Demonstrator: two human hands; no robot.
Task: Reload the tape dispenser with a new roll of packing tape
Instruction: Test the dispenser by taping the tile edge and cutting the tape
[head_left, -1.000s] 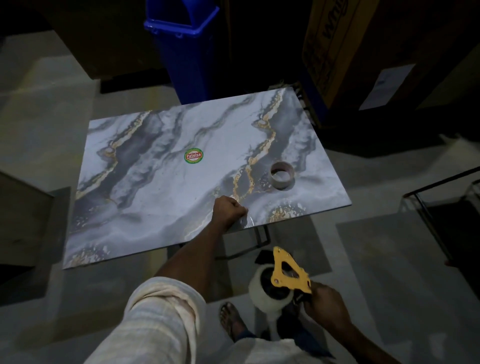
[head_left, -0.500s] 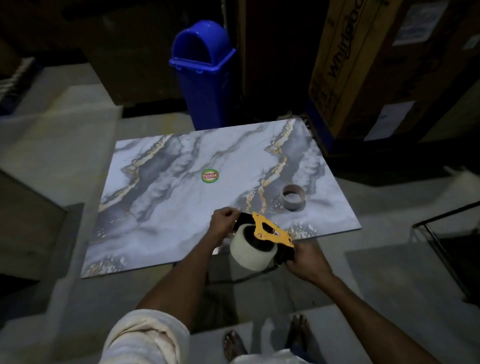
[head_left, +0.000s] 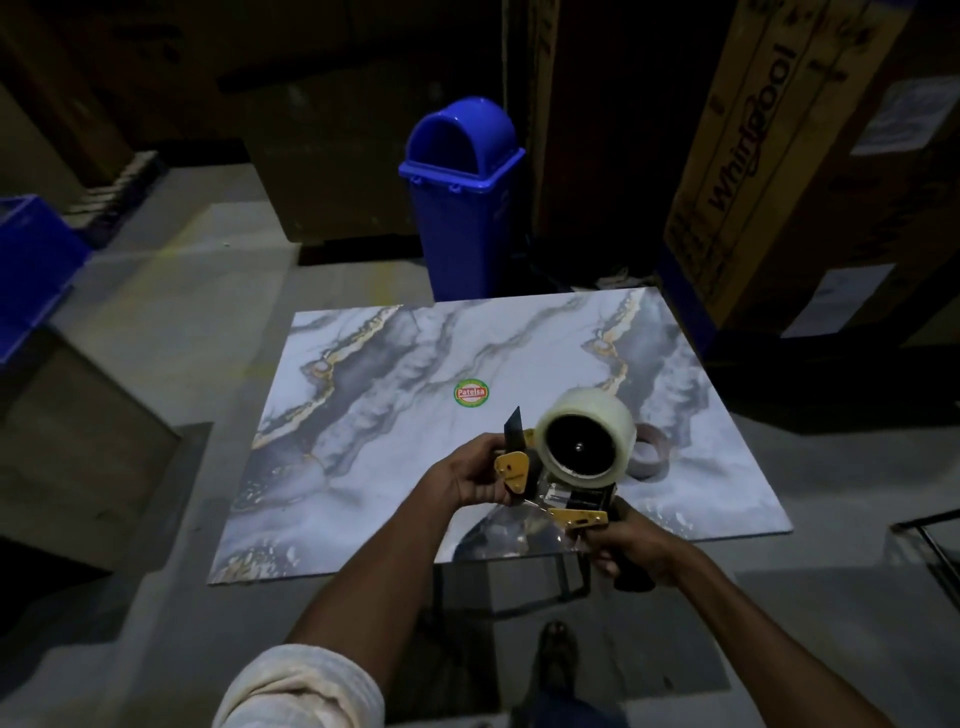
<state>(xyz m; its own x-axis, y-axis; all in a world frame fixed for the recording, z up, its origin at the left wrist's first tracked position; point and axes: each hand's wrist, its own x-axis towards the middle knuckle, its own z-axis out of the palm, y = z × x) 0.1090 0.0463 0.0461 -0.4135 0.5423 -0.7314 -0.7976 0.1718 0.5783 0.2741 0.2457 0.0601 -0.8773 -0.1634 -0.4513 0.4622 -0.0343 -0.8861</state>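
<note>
I held the tape dispenser (head_left: 558, 486) above the near edge of the table (head_left: 395, 467), at roughly 5 o'clock from the table's centre. My left hand (head_left: 470, 478) gripped the dispenser's front end, fingers (head_left: 485, 457) wrapped shut around the yellow plate beside the upright black blade. My right hand (head_left: 631, 543) was closed around the black handle at the dispenser's 5 o'clock end, fingers clamped on it. The new roll of packing tape (head_left: 587, 439), pale and translucent, sat mounted on the dispenser hub with its dark core facing me. A length of clear tape ran from the roll down toward the yellow frame; I could not tell exactly where its free end lay.

The empty tape core (head_left: 649, 457) lay on the table at 3 o'clock from the roll, partly hidden behind it. A round green-and-red sticker (head_left: 471, 393) marked the table near its centre. A blue bin (head_left: 462, 197) stood on the floor at 12 o'clock beyond the table. A large cardboard box (head_left: 769, 156) stood at 2 o'clock. A blue crate (head_left: 31, 270) sat at 9 o'clock, well apart from the table.
</note>
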